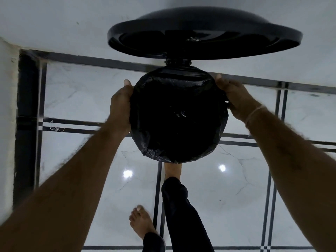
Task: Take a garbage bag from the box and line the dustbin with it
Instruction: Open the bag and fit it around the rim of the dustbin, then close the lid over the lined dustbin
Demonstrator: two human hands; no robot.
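View: head camera, looking steeply down; I have this one angle only.
Hidden, dustbin: I see only the hinge bracket of the dustbin (178, 62); its body sits below the bag and is out of sight.
Hidden, bag interior: the garbage bag (179, 115) reads as one black disc; I cannot make out depth or folds inside, only a few glints.
Hidden, fingers: on both hands only thumb and back show; the fingers pass round the rim out of view.
Hidden, foot: a bare foot (172, 171) runs under the bin's near edge, toes covered.
Cut off: both forearms leave the bottom corners; edges are blurred.
Task thing: bag stretched over the bin mouth, its edge folded down outside the rim.
Lid (203, 33): raised, standing against the wall (54, 24).
Left hand (121, 104): clamped on the bag-covered rim, left side, thumb up.
Right hand (234, 96): clamped on the opposite side, thumb on top; pale thread (253, 114) round the wrist.
Other foot (141, 222): flat on the tiled floor (236, 188).
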